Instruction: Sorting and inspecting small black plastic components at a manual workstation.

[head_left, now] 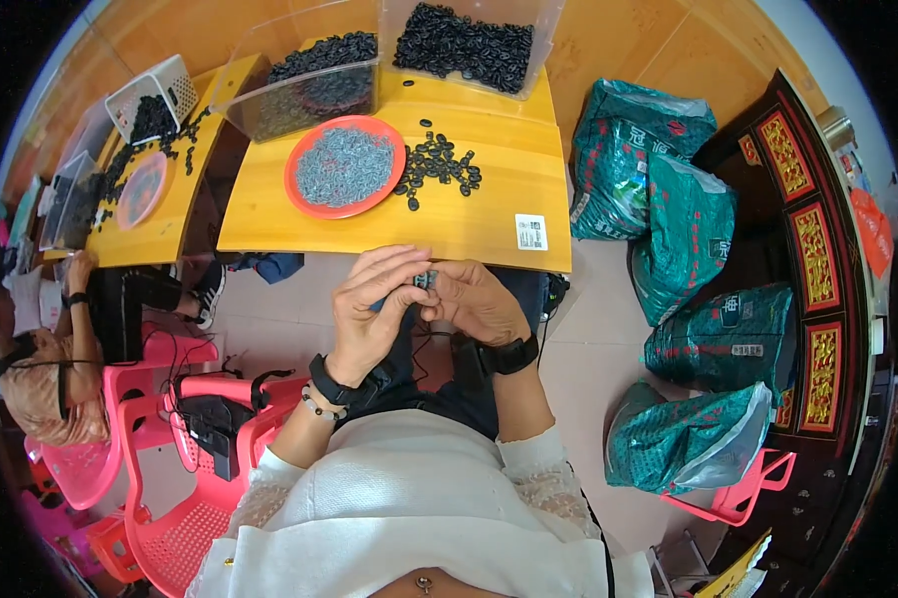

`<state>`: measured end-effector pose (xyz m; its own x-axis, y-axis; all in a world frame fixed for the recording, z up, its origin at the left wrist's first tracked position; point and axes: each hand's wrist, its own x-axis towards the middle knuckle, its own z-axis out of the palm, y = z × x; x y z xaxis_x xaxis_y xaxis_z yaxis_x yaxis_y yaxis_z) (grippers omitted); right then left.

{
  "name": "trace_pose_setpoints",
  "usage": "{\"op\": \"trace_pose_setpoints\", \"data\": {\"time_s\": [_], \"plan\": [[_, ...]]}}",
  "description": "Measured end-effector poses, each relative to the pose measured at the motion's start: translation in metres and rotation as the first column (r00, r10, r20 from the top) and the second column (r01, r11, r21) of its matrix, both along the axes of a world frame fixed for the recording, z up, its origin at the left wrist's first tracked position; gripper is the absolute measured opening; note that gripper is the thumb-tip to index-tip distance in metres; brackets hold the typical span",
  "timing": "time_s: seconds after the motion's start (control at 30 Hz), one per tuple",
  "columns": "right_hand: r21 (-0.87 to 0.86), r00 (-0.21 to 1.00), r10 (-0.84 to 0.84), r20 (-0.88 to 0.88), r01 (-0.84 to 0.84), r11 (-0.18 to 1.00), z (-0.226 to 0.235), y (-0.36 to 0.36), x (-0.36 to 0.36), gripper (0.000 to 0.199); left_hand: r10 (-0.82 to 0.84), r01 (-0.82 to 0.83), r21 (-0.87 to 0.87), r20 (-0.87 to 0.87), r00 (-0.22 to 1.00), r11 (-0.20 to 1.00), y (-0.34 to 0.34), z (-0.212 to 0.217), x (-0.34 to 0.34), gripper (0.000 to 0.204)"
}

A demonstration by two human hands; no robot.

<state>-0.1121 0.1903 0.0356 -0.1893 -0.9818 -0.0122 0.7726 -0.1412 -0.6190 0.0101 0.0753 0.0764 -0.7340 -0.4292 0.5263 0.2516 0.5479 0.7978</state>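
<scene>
My left hand (374,299) and my right hand (476,304) meet just in front of the table's near edge, fingertips together. Between their thumbs and fingers they pinch a small dark piece (425,280), partly covered by the fingers; its exact kind is too small to make out. Ahead on the yellow table (289,237) lies a round orange-red plate (341,212) heaped with small grey pieces (344,164). Beside it on the right, loose black oval parts (439,167) are scattered.
Two clear bins (299,115) (464,50) of black parts stand at the table's back. Green sacks (680,224) line the right, beside a dark carved cabinet (817,269). To the left, a seated person (60,384) works at another table; a pink chair (185,528) stands nearby.
</scene>
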Motion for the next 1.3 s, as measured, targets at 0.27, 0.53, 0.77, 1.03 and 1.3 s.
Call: {"op": "trace_pose_setpoints", "data": {"time_s": [0.27,0.53,0.77,1.03,1.3], "plan": [[-0.011,0.999,0.006,0.038,-0.006,1.0,0.0,-0.003,0.006,0.028,-0.056,0.049,0.165,0.041,0.998,0.985,0.002,-0.006,0.005,0.021],[-0.044,0.994,0.031,0.103,-0.026,0.999,-0.01,-0.004,0.009,0.036,-0.026,0.022,0.199,0.018,0.999,0.98,0.005,-0.008,0.005,0.019],[-0.008,0.992,-0.04,0.117,0.041,0.999,-0.003,-0.002,0.017,0.025,-0.028,0.019,0.26,0.031,0.999,0.965,0.008,-0.005,0.006,0.018],[0.0,0.993,-0.007,0.118,0.007,1.0,-0.003,0.004,0.012,0.026,-0.069,0.057,0.191,0.054,0.996,0.98,0.006,-0.007,0.005,0.02],[0.024,0.994,0.041,0.106,-0.044,0.999,0.001,0.001,0.012,0.032,-0.065,0.056,0.151,0.054,0.996,0.987,0.003,-0.003,0.005,0.018]]}}
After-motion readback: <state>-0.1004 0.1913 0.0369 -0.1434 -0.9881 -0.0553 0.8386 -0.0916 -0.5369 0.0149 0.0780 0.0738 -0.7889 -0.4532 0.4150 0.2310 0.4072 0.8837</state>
